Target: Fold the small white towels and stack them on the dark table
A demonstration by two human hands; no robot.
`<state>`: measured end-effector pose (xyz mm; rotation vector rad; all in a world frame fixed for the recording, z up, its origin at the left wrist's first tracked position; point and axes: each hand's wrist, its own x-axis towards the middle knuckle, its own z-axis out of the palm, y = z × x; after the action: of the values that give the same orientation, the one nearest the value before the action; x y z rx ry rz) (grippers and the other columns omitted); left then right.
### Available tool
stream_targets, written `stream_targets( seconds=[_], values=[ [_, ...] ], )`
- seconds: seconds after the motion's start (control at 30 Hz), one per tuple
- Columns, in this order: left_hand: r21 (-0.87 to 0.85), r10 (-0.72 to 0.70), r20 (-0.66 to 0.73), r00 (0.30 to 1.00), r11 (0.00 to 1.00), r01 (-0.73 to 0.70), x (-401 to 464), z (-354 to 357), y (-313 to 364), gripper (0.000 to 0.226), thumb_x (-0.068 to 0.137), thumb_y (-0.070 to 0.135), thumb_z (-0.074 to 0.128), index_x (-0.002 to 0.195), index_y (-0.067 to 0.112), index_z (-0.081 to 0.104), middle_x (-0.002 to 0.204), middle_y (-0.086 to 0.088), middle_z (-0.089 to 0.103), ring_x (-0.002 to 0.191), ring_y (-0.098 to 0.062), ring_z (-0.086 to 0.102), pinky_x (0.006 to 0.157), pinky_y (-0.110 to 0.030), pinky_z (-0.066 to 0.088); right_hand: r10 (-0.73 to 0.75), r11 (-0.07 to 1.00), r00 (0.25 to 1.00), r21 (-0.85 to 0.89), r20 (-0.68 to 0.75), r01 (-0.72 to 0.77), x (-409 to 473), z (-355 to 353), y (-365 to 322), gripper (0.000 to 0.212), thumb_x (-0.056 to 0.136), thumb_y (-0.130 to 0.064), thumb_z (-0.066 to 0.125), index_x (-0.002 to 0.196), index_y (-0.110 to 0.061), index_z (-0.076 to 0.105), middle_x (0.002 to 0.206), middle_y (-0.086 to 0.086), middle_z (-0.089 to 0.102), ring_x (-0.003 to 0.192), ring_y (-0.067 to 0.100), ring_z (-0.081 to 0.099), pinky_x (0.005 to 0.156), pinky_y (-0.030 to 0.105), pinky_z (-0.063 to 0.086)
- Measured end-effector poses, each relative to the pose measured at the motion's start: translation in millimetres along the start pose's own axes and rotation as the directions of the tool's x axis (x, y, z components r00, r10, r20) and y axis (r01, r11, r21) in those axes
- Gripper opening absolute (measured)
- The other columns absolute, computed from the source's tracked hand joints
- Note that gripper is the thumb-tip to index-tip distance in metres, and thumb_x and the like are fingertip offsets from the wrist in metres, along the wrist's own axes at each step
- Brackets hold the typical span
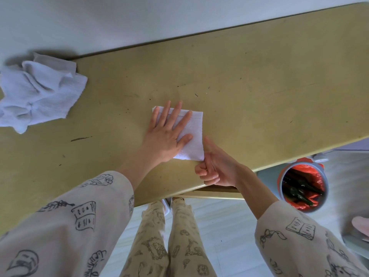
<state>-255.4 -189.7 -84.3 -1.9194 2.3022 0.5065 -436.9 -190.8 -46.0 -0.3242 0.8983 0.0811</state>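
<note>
- The left hand [166, 134] lies flat with fingers spread on the folded towel [191, 136], hiding the towel's left half; only its right strip and far corners show.
- The loose towels [38, 94] in the heap at the far left are cut off by the frame edge, and how many lie there cannot be told.
- The right hand [214, 166] has curled fingers and pinches the folded towel's near right corner; the pinching fingertips are hard to make out.
- A grey bin [303, 186] with a red liner stands on the floor right of the counter [259, 86], holding dark bottles.
- Patterned sleeves and trouser legs fill the bottom of the view.
- The folded towel rests near the counter's front edge, its long side running away from the person, slightly tilted.
</note>
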Motion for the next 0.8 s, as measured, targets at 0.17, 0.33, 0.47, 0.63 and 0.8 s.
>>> stream_targets(
  seconds=[0.17, 0.33, 0.47, 0.63, 0.8],
  values=[
    [0.039, 0.021, -0.068, 0.997, 0.999, -0.019, -1, 4, -1, 0.068, 0.085, 0.064, -0.002, 0.144, 0.03, -0.003, 0.157, -0.005, 0.004, 0.144, -0.03, 0.001, 0.113, -0.044, -0.009, -0.119, 0.99, 0.986, 0.063, -0.114, 0.127, -5, 1, 6, 0.044, 0.093, -0.056, 0.035, 0.101, -0.016, 0.047, 0.049, -0.003, 0.039, 0.036, 0.008, 0.02, 0.035, 0.017, 0.02],
    [0.054, 0.048, -0.173, 0.984, 0.998, -0.039, -3, 8, -1, 0.058, 0.095, 0.051, 0.01, 0.146, 0.023, 0.016, 0.154, -0.01, 0.018, 0.142, -0.031, 0.015, 0.114, -0.046, 0.003, -0.592, 0.806, 0.508, -0.462, -0.626, 0.37, -10, 9, 6, 0.021, 0.097, -0.022, 0.045, 0.091, -0.009, 0.061, 0.059, -0.002, 0.055, 0.051, 0.016, 0.048, 0.052, 0.028, 0.039],
    [-0.022, 0.032, -0.232, 0.972, 0.999, -0.038, -5, 5, 1, 0.053, 0.1, 0.038, 0.01, 0.145, 0.014, 0.024, 0.153, -0.011, 0.021, 0.141, -0.029, 0.019, 0.115, -0.045, 0.01, -0.965, -0.063, 0.259, -0.992, 0.032, -0.112, 23, 16, 9, 0.042, 0.096, -0.02, 0.033, 0.128, -0.001, 0.051, 0.129, 0.015, 0.056, 0.122, 0.026, 0.05, 0.104, 0.038, 0.033],
    [-0.012, 0.036, -0.277, 0.96, 0.999, -0.041, -6, 9, -5, 0.051, 0.1, 0.028, 0.018, 0.14, 0.0, 0.03, 0.148, -0.015, 0.031, 0.139, -0.027, 0.026, 0.114, -0.041, 0.015, -0.929, -0.164, 0.369, -0.94, 0.044, -0.299, 58, -4, 18, 0.057, 0.098, -0.035, 0.02, 0.141, 0.001, 0.03, 0.15, 0.015, 0.031, 0.14, 0.02, 0.019, 0.114, 0.045, 0.012],
    [0.043, 0.033, -0.273, 0.962, 0.999, -0.022, -7, 14, -6, 0.054, 0.099, 0.031, 0.022, 0.141, -0.002, 0.025, 0.149, -0.017, 0.027, 0.139, -0.028, 0.025, 0.114, -0.043, 0.019, -0.915, -0.18, 0.402, -0.918, 0.025, -0.353, 59, -8, 16, 0.066, 0.098, -0.044, 0.007, 0.143, -0.001, 0.029, 0.152, 0.013, 0.028, 0.141, 0.019, 0.017, 0.114, 0.047, 0.011]
  ],
)
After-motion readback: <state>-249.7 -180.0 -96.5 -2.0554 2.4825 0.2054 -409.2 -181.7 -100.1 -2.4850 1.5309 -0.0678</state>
